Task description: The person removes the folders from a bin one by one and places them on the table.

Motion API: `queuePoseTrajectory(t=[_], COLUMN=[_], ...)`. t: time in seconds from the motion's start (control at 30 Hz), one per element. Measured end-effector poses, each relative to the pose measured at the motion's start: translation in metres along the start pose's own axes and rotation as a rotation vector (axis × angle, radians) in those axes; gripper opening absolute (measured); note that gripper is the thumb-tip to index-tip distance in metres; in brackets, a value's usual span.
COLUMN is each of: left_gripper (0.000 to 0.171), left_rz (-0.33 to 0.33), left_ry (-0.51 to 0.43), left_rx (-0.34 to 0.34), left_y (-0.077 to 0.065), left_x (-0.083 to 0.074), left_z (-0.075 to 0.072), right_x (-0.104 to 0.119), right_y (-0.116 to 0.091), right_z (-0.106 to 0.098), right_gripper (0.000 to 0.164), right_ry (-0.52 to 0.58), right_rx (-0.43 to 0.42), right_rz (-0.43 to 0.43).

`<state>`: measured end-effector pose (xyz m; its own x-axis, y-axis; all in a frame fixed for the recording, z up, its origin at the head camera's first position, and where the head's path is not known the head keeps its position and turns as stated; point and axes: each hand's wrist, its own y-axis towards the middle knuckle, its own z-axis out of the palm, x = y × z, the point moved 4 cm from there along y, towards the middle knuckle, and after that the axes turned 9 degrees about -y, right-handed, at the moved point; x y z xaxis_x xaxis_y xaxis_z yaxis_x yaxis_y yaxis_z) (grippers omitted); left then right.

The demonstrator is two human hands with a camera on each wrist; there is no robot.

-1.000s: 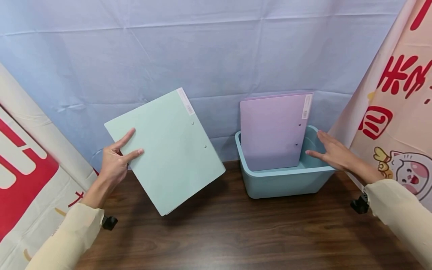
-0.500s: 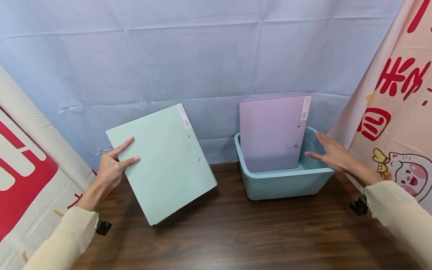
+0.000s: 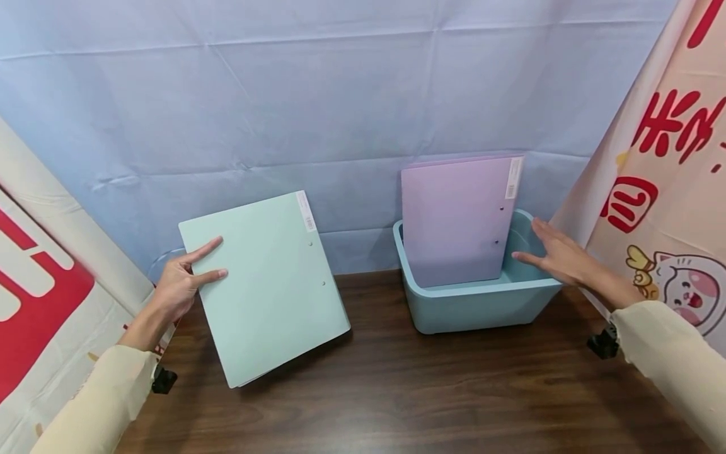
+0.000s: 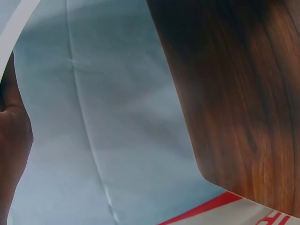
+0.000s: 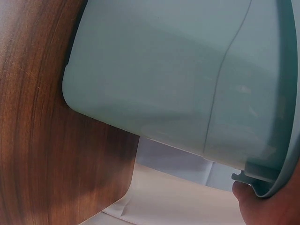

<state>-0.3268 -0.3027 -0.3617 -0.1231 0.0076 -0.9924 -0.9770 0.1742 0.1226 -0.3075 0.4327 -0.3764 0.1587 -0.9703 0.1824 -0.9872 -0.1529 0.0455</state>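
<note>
Cloth-screened booth, blue fabric backdrop [image 3: 340,94], printed banners [image 3: 683,195], wood-grain tabletop [image 3: 408,391]

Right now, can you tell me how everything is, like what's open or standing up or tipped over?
Mint folder: tilted, held up; can't tell whether it touches the table.
Left hand: gripping the mint folder's left edge.
Bin: upright, open-topped, on the table.
Purple folder: standing in the bin, sticking above the rim.
Right hand: at the bin's right end, touching it.
Blue cloth: hanging, creased.
</note>
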Motion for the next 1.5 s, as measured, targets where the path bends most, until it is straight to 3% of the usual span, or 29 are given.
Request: queuePoseTrajectory(t=[0.5,0.8,1.17,1.5], left_gripper=[0.077,0.088,0.100,0.099], left_rz=[-0.057,-0.154,-0.182,-0.192], left_ry=[0.211,0.319,0.412,0.445], left_rx=[0.061,0.064,0.105,0.113], left_y=[0.000,0.001,0.003,0.004], left_x=[0.013,0.022,0.032,0.041], left_z=[-0.026,-0.045,-0.056,-0.074], right_x=[0.001,0.001,-0.001,0.001], right_y=[-0.002,-0.002,0.000,-0.002], right_z=[0.000,0.000,0.001,0.001], right_gripper=[0.110,0.110,0.111,0.111], right_ry=[-0.013,-0.014,-0.010,-0.007], right_rx=[0.000,-0.007,-0.010,0.010], right_rz=[0.017,0.012,0.012,0.023])
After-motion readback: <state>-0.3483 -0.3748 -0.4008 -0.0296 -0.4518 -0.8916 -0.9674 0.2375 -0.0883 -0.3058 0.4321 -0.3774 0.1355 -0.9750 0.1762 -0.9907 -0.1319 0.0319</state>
